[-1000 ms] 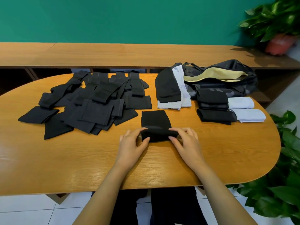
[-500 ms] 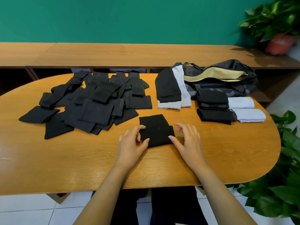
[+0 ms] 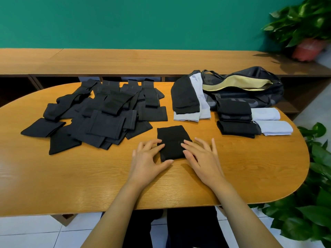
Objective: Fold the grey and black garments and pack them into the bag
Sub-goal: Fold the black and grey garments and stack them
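So the small black garment (image 3: 172, 143) is lying flat on the wooden worktop (image 3: 71, 176), folded into a neat rectangle, pretty much dead centre and close to the near edge. Both hands are on it. The left hand (image 3: 148, 160) lies flat with its fingers spread, fingertips resting on the left edge of the cloth and the thumb down by the lower corner. The right hand (image 3: 202, 158) is the same deal on the other side, fingers fanned out and straight, with the first fingers and thumb touching the right edge. Nothing's being pinched, just light pressing.

Off to the left there's a big messy pile of black garments (image 3: 100, 119), all overlapping. At the far right of the worktop the dark bag (image 3: 250, 90) lies on its side, zip open, showing a yellowish lining. Leaning on its left end is a black piece on top of pale grey ones (image 3: 185, 99). Right in front of the bag sits a stack of folded black garments (image 3: 234, 111), and just beside that are two folded pale grey garments (image 3: 265, 114).

Behind it all: a long wooden ledge (image 3: 125, 59), a green wall, and a potted plant (image 3: 308, 45) in the corner. More leaves (image 3: 313, 203) sit at the lower right.
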Tool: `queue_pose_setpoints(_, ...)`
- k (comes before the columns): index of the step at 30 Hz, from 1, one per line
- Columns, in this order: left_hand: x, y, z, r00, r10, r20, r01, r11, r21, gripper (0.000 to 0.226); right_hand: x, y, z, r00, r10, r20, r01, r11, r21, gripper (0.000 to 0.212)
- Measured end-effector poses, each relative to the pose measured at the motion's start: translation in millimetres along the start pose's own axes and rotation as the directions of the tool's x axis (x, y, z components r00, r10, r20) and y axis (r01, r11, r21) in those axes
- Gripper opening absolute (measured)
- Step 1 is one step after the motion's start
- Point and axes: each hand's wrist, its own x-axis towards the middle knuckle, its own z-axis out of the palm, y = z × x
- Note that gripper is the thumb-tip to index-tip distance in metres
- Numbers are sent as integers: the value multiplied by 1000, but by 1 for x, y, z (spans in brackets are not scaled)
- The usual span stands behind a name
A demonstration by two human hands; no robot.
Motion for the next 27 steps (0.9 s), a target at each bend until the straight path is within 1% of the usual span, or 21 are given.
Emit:
queue_pose_setpoints(4, 0, -1, 1, 1000, 2, 4, -2, 1000, 18, 58, -1, 1, -1, 1000, -5, 13, 4, 998, 55, 81)
queue_pose_setpoints(8, -1, -1, 1, 999, -10, -36, 8, 999, -54, 47, -3, -1, -5, 1000, -19, 9, 18, 996, 82, 77)
queue_pose_setpoints(10, -1, 0, 0, 999, -26, -45, 22, 995, -97, 42, -4, -2, -6, 1000, -23, -1, 23, 997, 72, 69)
queue_pose_setpoints(14, -1, 1, -2, 999, -16, -52, 10, 994, -112, 35, -3, 1, -3, 995, -25, -91, 30, 998, 59, 47)
queue_pose_setpoints(17, -1, 1, -2, 998, -22, -53, 14, 990, -141, 33, -3, 1, -4, 989, -11, -147, 25, 995, 92, 38)
queue_pose_setpoints(20, -1, 0, -2, 997, -53, -48, 43, 981, -187, 41, -5, -1, -7, 986, 48, -158, -27, 991, 129, 38)
queue_pose_setpoints(23, -2, -3, 0, 992, -127, -25, 119, 970, -214, 47, -5, -3, -8, 987, 125, -105, -107, 980, 166, 44)
queue_pose_setpoints(25, -3, -3, 0, 991, -129, -35, 117, 967, -227, 48, -4, -1, -6, 986, 148, -77, -133, 975, 178, 47)
queue_pose_setpoints(27, -3, -2, -1, 990, -127, -59, 107, 958, -266, 45, -4, -1, -6, 985, 143, -92, -125, 975, 184, 50)
